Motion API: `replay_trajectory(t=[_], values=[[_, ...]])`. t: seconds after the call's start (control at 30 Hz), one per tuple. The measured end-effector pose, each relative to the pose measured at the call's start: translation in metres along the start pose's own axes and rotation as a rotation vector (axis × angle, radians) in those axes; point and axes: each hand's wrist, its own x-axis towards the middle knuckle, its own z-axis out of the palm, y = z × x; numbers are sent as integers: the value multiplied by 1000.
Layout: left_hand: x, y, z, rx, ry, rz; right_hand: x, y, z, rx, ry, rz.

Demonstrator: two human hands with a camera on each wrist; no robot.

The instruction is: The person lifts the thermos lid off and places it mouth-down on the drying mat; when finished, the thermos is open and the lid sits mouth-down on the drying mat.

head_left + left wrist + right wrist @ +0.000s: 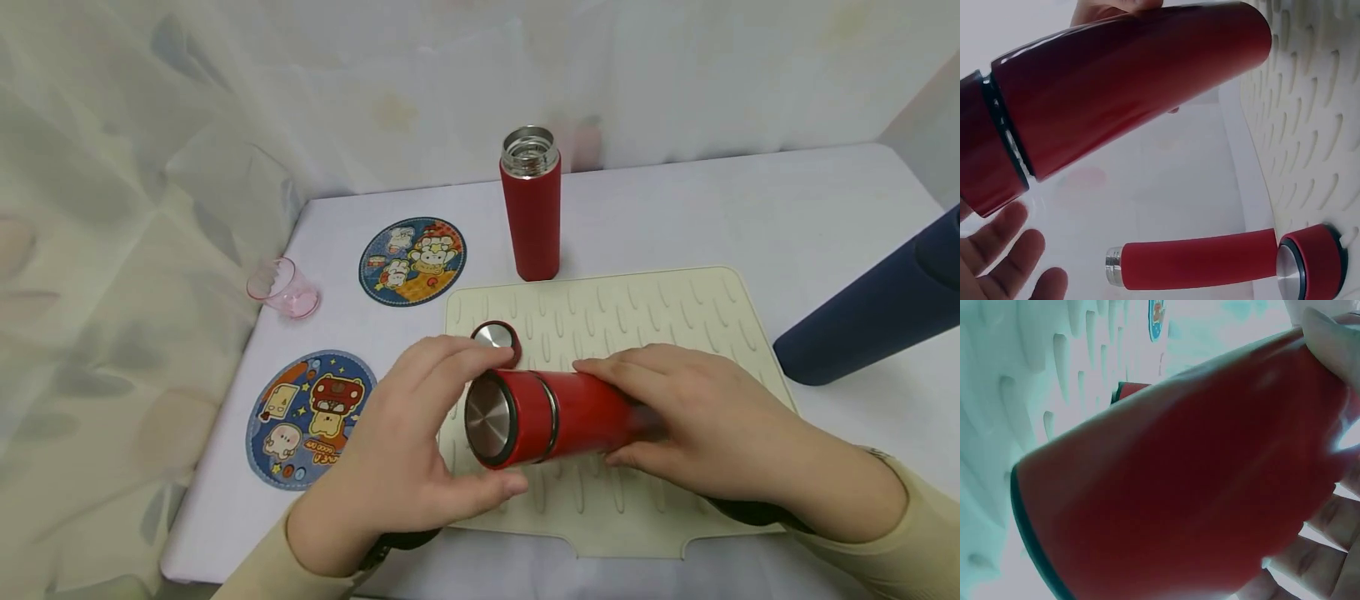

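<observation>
A glossy red thermos [585, 408] with a steel-topped lid [491, 417] is held tilted over the cream mat, lid end towards the left. My right hand [697, 408] grips its body, thumb on one side and fingers on the other, as the right wrist view also shows. Around the lid end my left hand [420, 442] is spread, fingers above and thumb below, with a gap between palm and lid. In the left wrist view its fingers [1025, 247] lie just beside the lid. Behind them, a small red cap [497, 335] rests on the mat.
A matte red bottle [534, 221] stands uncapped behind the cream ridged mat [675, 312]. Two round cartoon coasters [412, 287] [288, 408] lie to the left, near a pink clear glass [288, 292] at the table's edge. A dark blue bottle [862, 308] stands at right.
</observation>
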Motion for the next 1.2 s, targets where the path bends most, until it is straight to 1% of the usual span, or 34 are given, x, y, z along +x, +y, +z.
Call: replay_trajectory(t=[0.03, 0.07, 0.17, 0.2, 0.23, 0.3, 0.37, 0.43, 0.5, 0.6, 0.73, 0.83, 0.93, 1.03, 1.13, 1.2], values=[[0, 0, 0, -10, -12, 11, 0, 0, 0, -3, -4, 8], [-1, -1, -1, -22, -20, 35, 0, 0, -1, -6, -10, 16], [-1, -1, 0, -55, -41, 160, 0, 1, -3, -18, -20, 37], [0, -2, 0, -51, -45, 206, 0, 1, -3, -20, -23, 41], [0, -2, 1, -44, -48, 236, 0, 1, -4, -23, -27, 47], [0, -2, 4, -20, -50, 267, 0, 1, -5, -32, -34, 59], [-1, -3, 6, -4, -54, 268, 0, 0, -5, -40, -41, 68], [-1, -3, 7, 3, -55, 245, 1, 0, -5, -47, -46, 76], [-2, -3, 8, 5, -51, 206, 1, 0, -5, -58, -47, 78], [-4, -3, 9, 18, -52, 115, 1, 2, -4, -88, -35, 71], [-6, -5, 11, 36, -44, -16, 1, 5, -3, -138, 4, 56], [-7, -6, 11, 19, -23, -87, 0, 8, -3, -156, 27, 53], [-7, -7, 10, -11, -7, -124, -1, 10, -4, -164, 43, 53], [-8, -8, 9, -22, 4, -132, -2, 15, -6, -174, 68, 67], [-8, -10, 9, -16, -1, -136, -2, 23, -11, -159, 124, 103], [-9, -12, 11, -10, -20, -142, -1, 29, -15, -117, 173, 159]])
